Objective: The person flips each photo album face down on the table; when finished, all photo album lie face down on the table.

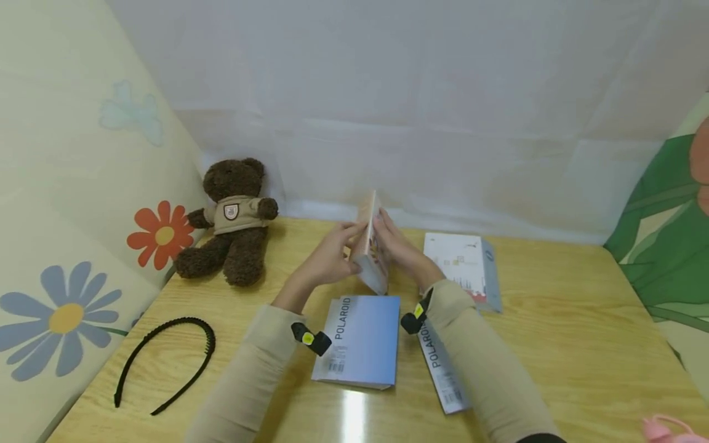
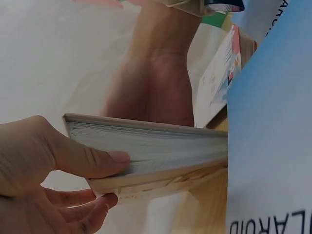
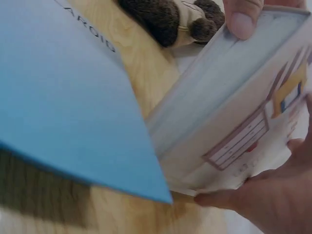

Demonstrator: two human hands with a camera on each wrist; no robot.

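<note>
- Left hand (image 1: 331,255) grips the small book (image 1: 370,252) from its left side; thumb lies across the page edges, fingers curl under the cover.
- Right hand (image 1: 400,249) holds the same book from the right, fingers curled on the illustrated cover.
- Book stands on edge above the wooden table (image 1: 554,344), just beyond the blue Polaroid book (image 1: 362,338).
- White booklet (image 1: 461,263) lies right of the hands; teddy bear (image 1: 232,218) and black headband (image 1: 166,360) lie to the left.
</note>
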